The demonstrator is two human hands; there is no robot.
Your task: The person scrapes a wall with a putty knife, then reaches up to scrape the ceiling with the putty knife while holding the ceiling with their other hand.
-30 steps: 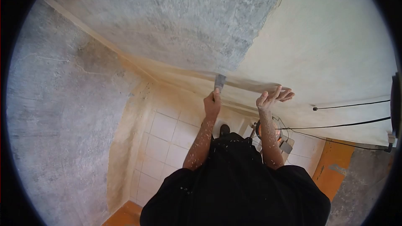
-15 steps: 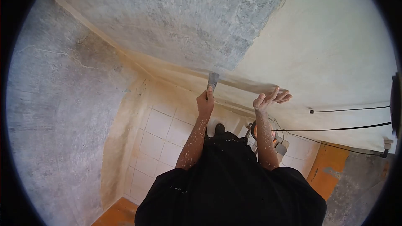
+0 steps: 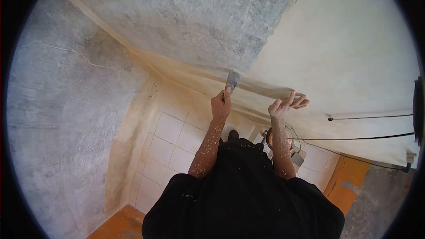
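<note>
My left hand point(image 3: 220, 106) is wrapped round the handle of a scraper point(image 3: 233, 79), its flat grey blade pointing up at the wall. The blade's end lies by the lower edge of the bare grey patch point(image 3: 212, 31), where pale coating point(image 3: 336, 48) borders it. To the right, my right hand point(image 3: 287, 105) has its fingers spread and rests near or against the pale wall; exact contact is hard to tell. Pale flakes cling to both forearms.
Black cables point(image 3: 372, 116) stretch across the right side of the wall. Beneath my right arm, a round object with an orange glow point(image 3: 271, 138) stands near the tiled floor point(image 3: 161, 152). Another scraped wall point(image 3: 62, 119) meets this one at the left corner.
My left hand and the scraper have shifted slightly right and up, and the blade now tilts more to the right. My right hand has stayed nearly in place.
</note>
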